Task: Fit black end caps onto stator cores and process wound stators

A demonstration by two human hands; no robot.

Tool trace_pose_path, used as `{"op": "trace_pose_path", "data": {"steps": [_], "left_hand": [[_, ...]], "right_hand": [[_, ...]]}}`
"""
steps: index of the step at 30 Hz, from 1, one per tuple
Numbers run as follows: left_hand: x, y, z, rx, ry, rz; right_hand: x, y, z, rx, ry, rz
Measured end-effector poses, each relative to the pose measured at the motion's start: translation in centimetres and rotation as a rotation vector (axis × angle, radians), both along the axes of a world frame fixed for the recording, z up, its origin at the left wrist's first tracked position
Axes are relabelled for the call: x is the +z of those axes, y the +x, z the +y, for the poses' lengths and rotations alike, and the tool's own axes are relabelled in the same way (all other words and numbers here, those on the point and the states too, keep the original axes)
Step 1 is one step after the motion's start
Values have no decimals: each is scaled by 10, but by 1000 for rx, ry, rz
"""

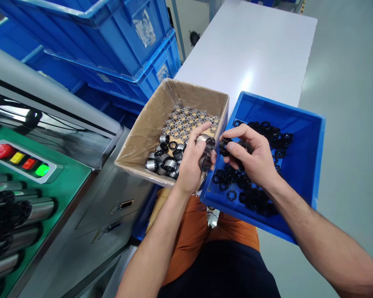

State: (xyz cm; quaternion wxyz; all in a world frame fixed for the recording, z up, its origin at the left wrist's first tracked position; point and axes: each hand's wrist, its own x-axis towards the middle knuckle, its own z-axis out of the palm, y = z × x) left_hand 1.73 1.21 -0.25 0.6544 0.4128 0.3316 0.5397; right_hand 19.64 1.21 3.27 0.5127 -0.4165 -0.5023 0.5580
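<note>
The white tabletop [255, 49] stretches away beyond the two containers; at its near end, the blue bin [304, 165] sits on the right and the plastic-lined cardboard box [146, 132] on the left, both reaching close over the person's lap. Above where they meet, both hands are occupied: the left hand [191, 159] curls around a metal cylinder [203, 140] with a black toothed end, a second dark-ended piece tucked below it, while the right hand [256, 155] pinches a black ring [225, 147] between thumb and fingers, with more dark pieces gathered in the palm. The cylinder looks rigid and probably heavy for its size, its smooth side likely slippery, so a wrap around the barrel seems safest. The ring looks light and stiff, and its thin teeth might chip or snag; the outer rim is the better hold. The facing walls of bin and box stand nearly together under the fingers, leaving little space to drop a hand between them, and the box's loose liner could catch a knuckle. Overhead, both containers are open, so lifting and crossing sideways seem easy.
</note>
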Motion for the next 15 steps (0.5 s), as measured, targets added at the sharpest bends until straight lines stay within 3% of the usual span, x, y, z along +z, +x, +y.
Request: {"op": "trace_pose_path", "data": {"steps": [6,10,15], "left_hand": [[-8,2,-7,-71,-18,37],[-5,2,-10,-63,-95,26],[-2,-1,-9,-87,-70,72]], "right_hand": [[-2,-8,-4,-67,90,-99],[-5,-13,-7,-128,141,-188],[-8,-15,-10,-158,123,-246]]}}
